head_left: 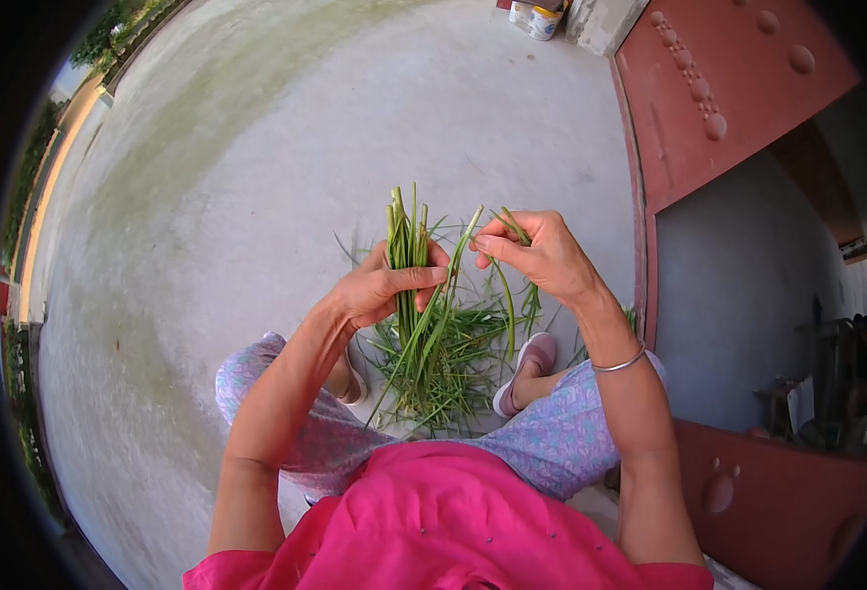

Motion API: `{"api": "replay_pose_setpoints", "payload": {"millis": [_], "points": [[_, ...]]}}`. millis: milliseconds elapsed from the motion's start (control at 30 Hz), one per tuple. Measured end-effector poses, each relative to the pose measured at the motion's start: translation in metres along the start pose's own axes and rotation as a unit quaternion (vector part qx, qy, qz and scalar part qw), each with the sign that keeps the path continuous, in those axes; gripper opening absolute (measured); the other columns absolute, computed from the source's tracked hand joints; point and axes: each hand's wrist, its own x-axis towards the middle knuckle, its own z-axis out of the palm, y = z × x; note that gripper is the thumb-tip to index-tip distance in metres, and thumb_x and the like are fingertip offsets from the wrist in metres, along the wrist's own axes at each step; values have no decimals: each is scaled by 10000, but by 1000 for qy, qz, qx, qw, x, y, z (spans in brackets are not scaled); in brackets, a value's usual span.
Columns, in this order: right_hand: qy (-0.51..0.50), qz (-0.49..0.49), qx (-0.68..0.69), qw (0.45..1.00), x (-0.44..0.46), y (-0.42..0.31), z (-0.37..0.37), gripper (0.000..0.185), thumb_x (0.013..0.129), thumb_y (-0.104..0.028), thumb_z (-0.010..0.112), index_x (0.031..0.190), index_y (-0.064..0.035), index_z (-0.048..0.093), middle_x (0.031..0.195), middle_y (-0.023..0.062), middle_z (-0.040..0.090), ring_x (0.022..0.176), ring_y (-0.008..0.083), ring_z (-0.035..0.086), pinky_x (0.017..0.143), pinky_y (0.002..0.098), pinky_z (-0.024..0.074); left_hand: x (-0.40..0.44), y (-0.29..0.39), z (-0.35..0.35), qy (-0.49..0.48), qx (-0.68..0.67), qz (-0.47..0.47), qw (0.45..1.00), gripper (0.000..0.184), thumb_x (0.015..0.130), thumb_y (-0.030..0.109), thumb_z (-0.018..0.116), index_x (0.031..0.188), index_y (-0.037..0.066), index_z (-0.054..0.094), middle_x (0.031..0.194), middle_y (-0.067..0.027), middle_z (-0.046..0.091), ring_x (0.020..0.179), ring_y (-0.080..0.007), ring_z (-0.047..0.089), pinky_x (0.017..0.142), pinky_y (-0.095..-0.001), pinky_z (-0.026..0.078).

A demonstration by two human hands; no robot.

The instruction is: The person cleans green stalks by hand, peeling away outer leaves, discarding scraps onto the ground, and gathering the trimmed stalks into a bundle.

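My left hand [379,285] is closed around an upright bunch of green stalks [407,241], its thumb lying across them. One stalk with a pale end [467,236] leans out from that hand toward my right fingertips. My right hand [541,254] pinches a few green leaves [508,305] that hang below its fingers; whether it touches the pale-ended stalk I cannot tell. Beneath both hands, a loose pile of green leaves and stalks [448,369] lies on the ground between my feet.
Pale concrete ground [355,118] spreads ahead and to the left. A red metal door [718,88] with round studs stands at the right beside a dark doorway. A white tub [541,22] sits by the wall at the top. My shoe [529,369] is beside the pile.
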Motion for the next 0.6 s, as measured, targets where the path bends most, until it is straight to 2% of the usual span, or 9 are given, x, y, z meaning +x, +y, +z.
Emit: {"api": "replay_pose_setpoints", "payload": {"millis": [133, 233, 333, 433, 533, 600], "points": [[-3, 0, 10, 1000, 3, 8, 2, 184, 874, -146, 636, 925, 28, 668, 776, 45, 667, 749, 72, 580, 701, 238, 453, 2, -4, -1, -9, 1, 3, 1000, 177, 822, 103, 692, 935, 13, 590, 728, -38, 570, 580, -107, 535, 543, -247, 431], [42, -16, -4, 999, 2, 7, 11, 213, 846, -177, 639, 836, 33, 673, 729, 22, 662, 661, 61, 521, 607, 249, 433, 2, -2, 2, 0, 26, 6, 1000, 179, 817, 116, 699, 915, 12, 591, 674, -30, 560, 560, -108, 532, 539, -245, 424], [67, -24, -81, 994, 2, 9, 11, 192, 826, -171, 658, 847, 19, 675, 732, 60, 674, 644, 73, 542, 595, 259, 444, 2, -2, 4, 9, 32, 15, 999, 175, 812, 123, 707, 888, 10, 597, 639, -24, 553, 549, -103, 529, 534, -237, 408], [114, -56, -169, 977, -2, -1, 13, 132, 806, -134, 674, 855, -12, 684, 758, 99, 670, 639, 128, 593, 590, 280, 462, 0, 0, 4, 12, 36, 18, 999, 171, 812, 120, 706, 886, 10, 598, 639, -24, 552, 548, -98, 527, 534, -235, 406], [150, -146, -254, 944, -5, -3, 14, 95, 789, -84, 682, 862, -24, 688, 784, 123, 660, 657, 204, 627, 587, 303, 474, -1, 3, 4, 15, 37, 25, 999, 179, 813, 121, 705, 901, 3, 602, 661, -23, 559, 562, -93, 525, 536, -233, 409], [162, -157, -260, 939, -7, -4, 15, 93, 780, -61, 682, 863, -19, 685, 780, 120, 656, 668, 232, 629, 589, 314, 479, -1, 5, 4, 17, 39, 23, 999, 173, 812, 99, 699, 911, 4, 593, 688, -33, 566, 569, -96, 531, 530, -229, 416]]}}
